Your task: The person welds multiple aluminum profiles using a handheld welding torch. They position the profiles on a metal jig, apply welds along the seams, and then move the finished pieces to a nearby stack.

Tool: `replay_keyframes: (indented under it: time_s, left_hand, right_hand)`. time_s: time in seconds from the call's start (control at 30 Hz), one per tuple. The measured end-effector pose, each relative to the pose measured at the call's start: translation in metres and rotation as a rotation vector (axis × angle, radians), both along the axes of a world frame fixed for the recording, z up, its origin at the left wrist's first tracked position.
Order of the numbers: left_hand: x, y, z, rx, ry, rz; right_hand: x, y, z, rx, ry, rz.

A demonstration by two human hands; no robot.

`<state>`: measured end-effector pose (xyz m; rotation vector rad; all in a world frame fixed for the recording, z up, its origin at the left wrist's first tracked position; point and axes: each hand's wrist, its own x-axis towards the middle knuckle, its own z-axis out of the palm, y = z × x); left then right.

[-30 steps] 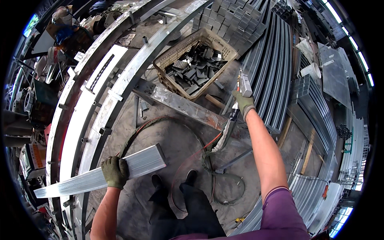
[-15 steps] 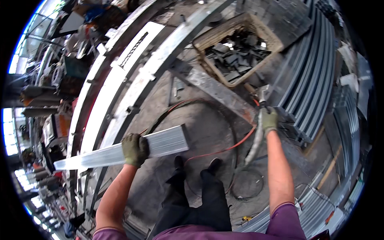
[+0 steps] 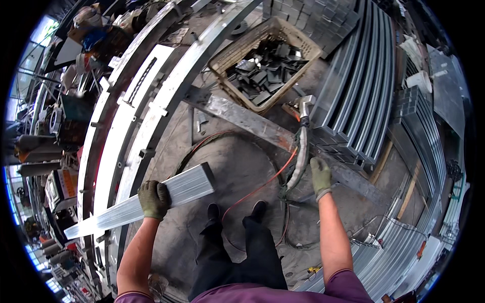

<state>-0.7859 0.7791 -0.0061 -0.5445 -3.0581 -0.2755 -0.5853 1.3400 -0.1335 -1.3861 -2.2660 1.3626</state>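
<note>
My left hand (image 3: 154, 199), in an olive work glove, is closed around a long silver metal tube (image 3: 189, 188). The tube slants from the far left edge of the rails to in front of me. My right hand (image 3: 321, 177), gloved the same way, holds nothing and its fingers are stretched out. Just left of it and farther off, a silver-headed tool (image 3: 305, 106) on a thick white-wrapped cable (image 3: 300, 157) rests at the rusty steel beam (image 3: 242, 114). The hand is apart from the tool.
A dirty beige crate (image 3: 232, 95) of dark metal offcuts stands beyond the beam. Long metal profiles (image 3: 356, 86) are stacked at the right, with more lower right. Pale steel rails (image 3: 169, 96) run along the left. An orange hose (image 3: 252, 197) loops over the floor near my feet.
My right hand has let go of the tool and drawn back toward me. My left hand has shifted slightly nearer with the metal tube. The whole view has shifted a little.
</note>
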Motion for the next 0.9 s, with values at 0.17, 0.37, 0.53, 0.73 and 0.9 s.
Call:
replay_keyframes:
  time_s: [0.17, 0.37, 0.53, 0.73, 0.9]
  left_hand:
    - [-0.001, -0.001, -0.004, 0.011, 0.003, -0.023]
    - [0.002, -0.012, -0.002, -0.010, 0.031, -0.010]
    - [0.001, -0.009, -0.018, 0.021, 0.023, -0.002]
    - [-0.005, -0.029, -0.031, 0.054, -0.006, 0.066]
    - [0.000, -0.027, -0.013, 0.131, -0.171, 0.106]
  right_hand:
    - [0.043, -0.028, 0.022, -0.159, 0.008, -0.031]
    - [0.070, -0.080, 0.017, -0.348, 0.039, 0.046]
    - [0.122, -0.108, -0.009, -0.303, -0.174, 0.082]
    - [0.187, -0.199, -0.001, -0.414, -0.379, 0.102]
    - [0.205, -0.286, 0.016, -0.547, -0.400, -0.045]
